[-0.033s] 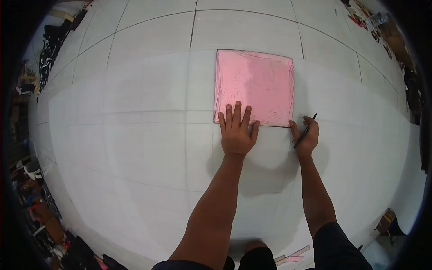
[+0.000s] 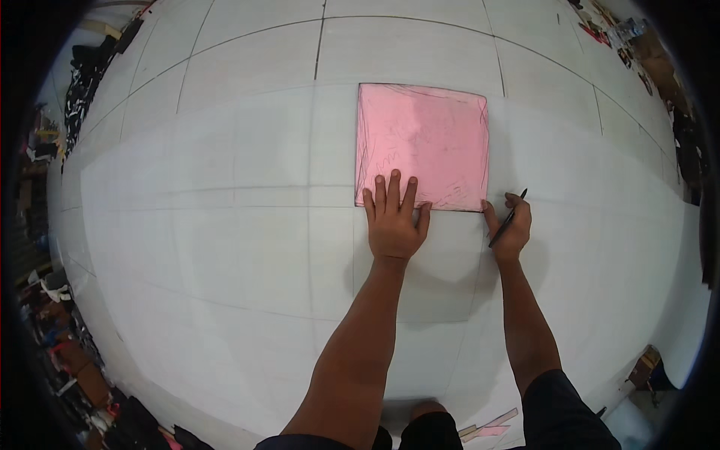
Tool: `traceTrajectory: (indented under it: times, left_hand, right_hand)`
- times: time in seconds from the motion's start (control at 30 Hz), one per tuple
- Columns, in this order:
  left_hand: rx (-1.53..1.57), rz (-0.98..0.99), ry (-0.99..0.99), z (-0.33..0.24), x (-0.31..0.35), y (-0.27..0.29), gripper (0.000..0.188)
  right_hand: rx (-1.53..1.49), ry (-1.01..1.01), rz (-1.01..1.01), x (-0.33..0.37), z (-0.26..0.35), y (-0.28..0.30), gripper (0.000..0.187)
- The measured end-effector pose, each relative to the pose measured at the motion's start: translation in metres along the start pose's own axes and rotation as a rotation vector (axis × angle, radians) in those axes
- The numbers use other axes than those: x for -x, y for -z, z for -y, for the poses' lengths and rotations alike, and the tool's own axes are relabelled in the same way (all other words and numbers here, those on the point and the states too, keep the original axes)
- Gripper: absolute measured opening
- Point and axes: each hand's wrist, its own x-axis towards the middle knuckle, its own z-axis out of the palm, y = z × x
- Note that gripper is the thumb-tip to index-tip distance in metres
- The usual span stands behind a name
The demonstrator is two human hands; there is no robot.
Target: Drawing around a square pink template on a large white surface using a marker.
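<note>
A pink square sheet (image 2: 427, 135) with dark edges and scribbled pen marks lies flat on a large, thin white sheet. My left hand (image 2: 395, 221) rests on its near left part, fingers spread and pointing away from me. The thumb lies along the near edge. At the near right corner, my right hand (image 2: 511, 229) touches the pink square with its thumb. A slim black pen (image 2: 503, 227) is held in that hand, its upper end pointing up and to the right.
The white sheet (image 2: 225, 255) shows faint crease or grid lines and covers much of the white surface. Pink and tan strips (image 2: 491, 430) lie near my legs. Dark piled items (image 2: 82, 360) line the left side; a clear bottle (image 2: 628, 30) is at the far right.
</note>
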Motion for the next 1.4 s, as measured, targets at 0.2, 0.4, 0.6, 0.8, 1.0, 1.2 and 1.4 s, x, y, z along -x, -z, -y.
traceTrajectory:
  times: [0.2, 0.4, 0.6, 0.8, 1.0, 1.2, 1.4]
  left_hand:
    - [-0.037, 0.037, -0.002, 0.000, 0.000, 0.001, 0.049]
    - [-0.089, 0.103, -0.018, -0.003, -0.005, 0.001, 0.051]
    - [-0.110, 0.092, -0.031, 0.000, -0.004, -0.003, 0.052]
    - [-0.118, 0.093, -0.028, -0.001, -0.002, -0.006, 0.053]
    - [-0.089, 0.047, -0.036, 0.001, -0.003, 0.001, 0.052]
    - [-0.072, 0.096, 0.001, 0.001, -0.002, 0.000, 0.053]
    - [-0.091, 0.129, 0.013, 0.001, 0.000, -0.002, 0.056]
  right_hand:
    - [0.002, 0.001, -0.004, 0.000, 0.003, 0.002, 0.051]
    - [-0.018, 0.025, -0.065, -0.003, 0.000, 0.004, 0.051]
    - [-0.362, -0.355, -0.047, -0.002, -0.012, 0.001, 0.034]
    - [-0.802, -0.693, -0.203, -0.022, -0.009, 0.007, 0.034]
    - [-0.786, -0.315, 0.080, -0.087, 0.064, -0.026, 0.028]
    - [-0.699, -0.023, 0.258, -0.139, 0.145, -0.105, 0.029]
    - [-0.763, -0.055, 0.411, -0.157, 0.193, -0.146, 0.027]
